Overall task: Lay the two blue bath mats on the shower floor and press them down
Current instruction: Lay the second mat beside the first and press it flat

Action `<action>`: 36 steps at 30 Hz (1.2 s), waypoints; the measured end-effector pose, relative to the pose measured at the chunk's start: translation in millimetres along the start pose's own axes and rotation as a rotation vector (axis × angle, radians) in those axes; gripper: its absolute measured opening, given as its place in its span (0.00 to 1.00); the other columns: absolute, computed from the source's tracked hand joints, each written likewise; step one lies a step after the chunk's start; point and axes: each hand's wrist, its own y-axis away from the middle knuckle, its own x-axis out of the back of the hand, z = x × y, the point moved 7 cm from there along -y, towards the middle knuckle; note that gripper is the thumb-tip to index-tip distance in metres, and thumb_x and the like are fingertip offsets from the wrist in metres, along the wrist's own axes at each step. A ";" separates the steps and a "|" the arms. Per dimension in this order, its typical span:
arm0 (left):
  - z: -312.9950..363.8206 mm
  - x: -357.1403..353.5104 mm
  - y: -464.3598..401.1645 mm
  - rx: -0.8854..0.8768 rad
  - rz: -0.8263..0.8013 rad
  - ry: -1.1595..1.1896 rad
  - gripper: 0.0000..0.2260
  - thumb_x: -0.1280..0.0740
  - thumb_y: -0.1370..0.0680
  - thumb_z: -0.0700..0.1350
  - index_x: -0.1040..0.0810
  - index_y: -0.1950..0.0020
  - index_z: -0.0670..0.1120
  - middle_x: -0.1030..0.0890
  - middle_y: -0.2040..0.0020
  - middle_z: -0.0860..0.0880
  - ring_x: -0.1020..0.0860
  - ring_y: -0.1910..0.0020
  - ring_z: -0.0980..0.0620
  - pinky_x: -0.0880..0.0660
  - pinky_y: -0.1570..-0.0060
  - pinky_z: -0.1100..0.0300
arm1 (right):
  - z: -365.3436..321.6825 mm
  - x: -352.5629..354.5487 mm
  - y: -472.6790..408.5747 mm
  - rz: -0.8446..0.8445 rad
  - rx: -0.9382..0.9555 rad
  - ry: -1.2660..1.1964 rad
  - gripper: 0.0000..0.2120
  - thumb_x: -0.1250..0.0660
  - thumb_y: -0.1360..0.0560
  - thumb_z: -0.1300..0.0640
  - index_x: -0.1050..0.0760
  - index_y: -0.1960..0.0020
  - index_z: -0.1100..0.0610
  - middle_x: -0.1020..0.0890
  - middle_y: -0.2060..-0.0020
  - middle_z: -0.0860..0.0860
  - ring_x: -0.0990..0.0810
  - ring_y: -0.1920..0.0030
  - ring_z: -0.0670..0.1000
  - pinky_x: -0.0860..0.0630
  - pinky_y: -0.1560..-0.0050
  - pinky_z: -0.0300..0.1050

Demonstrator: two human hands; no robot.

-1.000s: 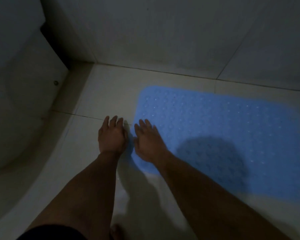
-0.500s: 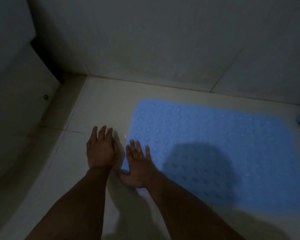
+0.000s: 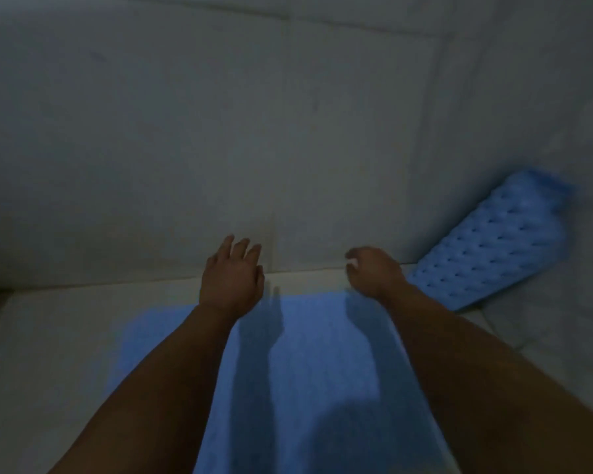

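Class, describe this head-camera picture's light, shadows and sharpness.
Head view: dim, bluish light; motion blur smears the flat blue bath mat and the second blue mat leaning at the wall; both forearms and the left hand cast dark shadows on the flat mat; the right hand is blurred.
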 end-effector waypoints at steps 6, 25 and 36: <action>167.3 10.9 -66.7 -0.267 0.020 0.014 0.26 0.44 0.17 0.55 0.40 0.19 0.50 0.40 0.18 0.47 0.48 0.18 0.43 0.41 0.25 0.45 | 155.1 194.3 7.9 0.641 -0.222 0.266 0.31 0.32 0.27 0.50 0.33 0.27 0.56 0.27 0.34 0.62 0.29 0.35 0.65 0.32 0.39 0.62; 233.2 40.3 -81.5 -0.247 0.004 0.354 0.36 0.33 0.23 0.64 0.40 0.19 0.51 0.36 0.20 0.47 0.35 0.23 0.44 0.32 0.28 0.46 | 104.0 250.4 -4.2 0.619 -0.052 -0.131 0.12 0.34 0.24 0.53 0.33 0.64 0.54 0.26 0.65 0.51 0.26 0.61 0.55 0.36 0.60 0.44; 106.1 121.4 -60.6 0.022 -0.006 0.789 0.33 0.24 0.32 0.57 0.28 0.30 0.47 0.18 0.41 0.46 0.19 0.45 0.44 0.23 0.52 0.53 | -112.4 216.4 -0.1 -0.018 0.038 -0.644 0.14 0.29 0.22 0.53 0.19 0.55 0.65 0.24 0.70 0.59 0.25 0.74 0.51 0.27 0.73 0.39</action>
